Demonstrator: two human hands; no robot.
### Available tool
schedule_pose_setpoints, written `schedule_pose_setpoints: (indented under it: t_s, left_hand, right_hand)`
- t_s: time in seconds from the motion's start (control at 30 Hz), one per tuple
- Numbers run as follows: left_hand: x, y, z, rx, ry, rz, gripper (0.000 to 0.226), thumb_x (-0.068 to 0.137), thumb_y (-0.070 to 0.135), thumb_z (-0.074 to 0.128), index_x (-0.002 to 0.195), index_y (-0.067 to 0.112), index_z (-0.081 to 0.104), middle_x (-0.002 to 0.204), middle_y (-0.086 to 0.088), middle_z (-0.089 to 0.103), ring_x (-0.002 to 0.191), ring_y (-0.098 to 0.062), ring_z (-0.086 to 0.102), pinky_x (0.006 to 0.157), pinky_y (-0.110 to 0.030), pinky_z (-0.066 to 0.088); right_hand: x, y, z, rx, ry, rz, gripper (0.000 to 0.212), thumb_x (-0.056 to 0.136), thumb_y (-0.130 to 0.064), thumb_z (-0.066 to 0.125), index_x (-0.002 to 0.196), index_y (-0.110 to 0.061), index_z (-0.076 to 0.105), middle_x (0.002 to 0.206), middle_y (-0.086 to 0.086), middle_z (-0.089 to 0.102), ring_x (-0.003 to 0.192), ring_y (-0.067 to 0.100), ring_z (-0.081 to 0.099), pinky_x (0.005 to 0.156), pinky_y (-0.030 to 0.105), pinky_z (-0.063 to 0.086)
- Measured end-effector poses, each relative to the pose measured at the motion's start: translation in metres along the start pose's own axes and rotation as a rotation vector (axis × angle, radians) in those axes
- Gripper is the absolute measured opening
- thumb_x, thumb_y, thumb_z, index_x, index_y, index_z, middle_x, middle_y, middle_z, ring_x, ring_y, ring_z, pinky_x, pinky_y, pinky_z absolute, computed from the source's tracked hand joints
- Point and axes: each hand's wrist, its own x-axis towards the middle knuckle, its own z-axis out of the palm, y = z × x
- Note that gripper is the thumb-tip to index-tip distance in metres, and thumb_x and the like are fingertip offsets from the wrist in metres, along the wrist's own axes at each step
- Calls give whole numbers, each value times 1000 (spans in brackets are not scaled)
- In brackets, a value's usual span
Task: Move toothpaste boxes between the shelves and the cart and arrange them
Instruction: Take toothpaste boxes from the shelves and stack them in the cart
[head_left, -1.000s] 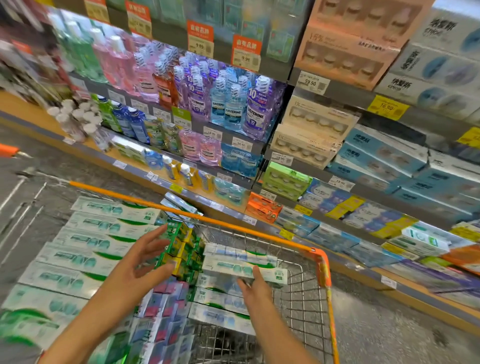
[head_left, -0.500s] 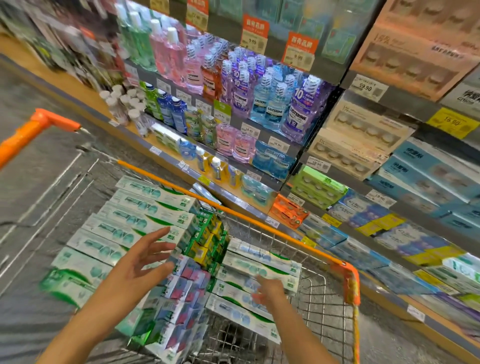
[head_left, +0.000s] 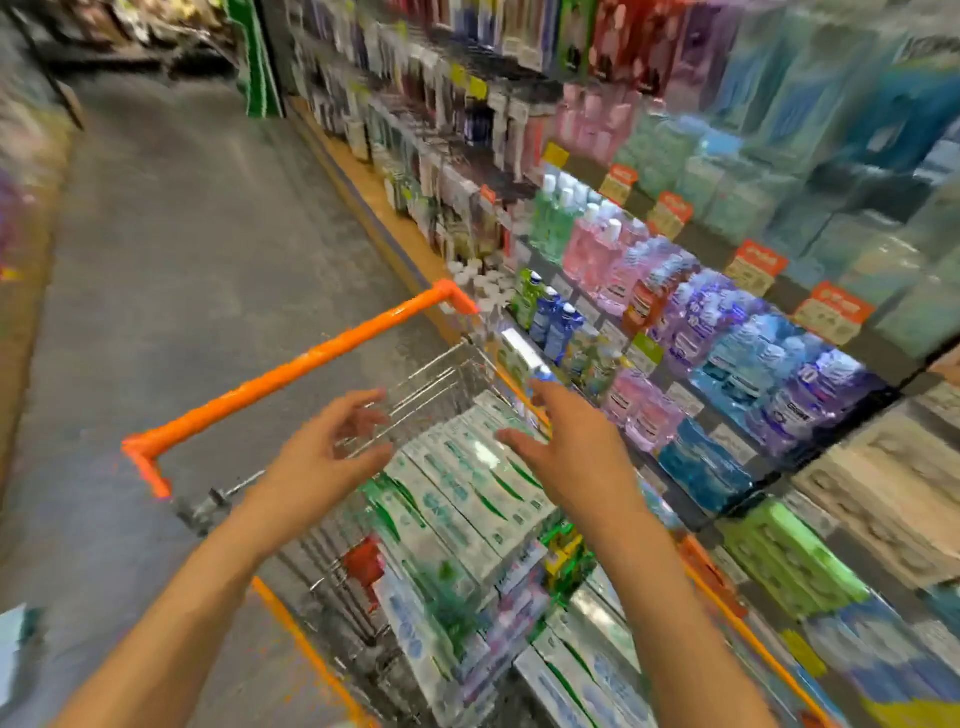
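White-and-green cardboard toothpaste boxes (head_left: 467, 488) lie stacked lengthwise in the wire cart (head_left: 436, 379) — right hand (head_left: 576, 447) nearer, left hand (head_left: 322, 457) alongside, both spread empty.

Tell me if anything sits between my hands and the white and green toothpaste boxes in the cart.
Nothing visible does. The left hand and right hand hover open just above the white and green toothpaste boxes, holding nothing.

1. Two bare forearms show, reaching in from the bottom edge.
2. No sleeve covers either arm as far as the edge.
3. The left hand (head_left: 332, 447) is bare.
4. The right hand (head_left: 571, 447) is bare too.
5. Motion blur softens finer detail.
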Motion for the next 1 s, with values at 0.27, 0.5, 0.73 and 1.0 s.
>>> schedule_pose_setpoints:
  t_s: [0.27, 0.5, 0.73, 1.0]
  left_hand:
    - [-95, -72, -187, 6, 414, -76, 55, 50, 57, 58, 105, 52, 53, 100, 15, 61, 83, 15, 55, 90, -40, 46]
    - [-193, -129, -322, -5, 682, -223, 56, 58, 46, 69, 112, 43, 54, 102, 7, 63, 90, -1, 59, 86, -27, 47]
    - [-242, -175, -384, -51, 850, -352, 51, 65, 43, 70, 113, 38, 54, 110, 2, 65, 92, 4, 60, 89, -25, 47]
    - [-226, -236, -470, -101, 1055, -489, 38, 82, 26, 72, 110, 44, 52, 111, 11, 61, 108, -9, 57, 99, -39, 45]
  right_hand:
    - [22, -192, 113, 33, -10, -458, 50, 76, -32, 73, 114, -1, 61, 109, 17, 66, 103, 35, 61, 84, 40, 47]
    - [18, -335, 209, 144, -104, -716, 51, 65, -33, 70, 104, 1, 67, 92, 16, 71, 83, 34, 69, 72, 39, 55]
    - [29, -434, 284, 135, -242, -890, 50, 63, -33, 71, 100, 1, 68, 90, 15, 71, 79, 32, 69, 70, 38, 55]
    - [97, -548, 387, 179, -474, -978, 59, 84, -36, 67, 135, -13, 49, 131, 3, 56, 123, 21, 48, 101, 30, 36]
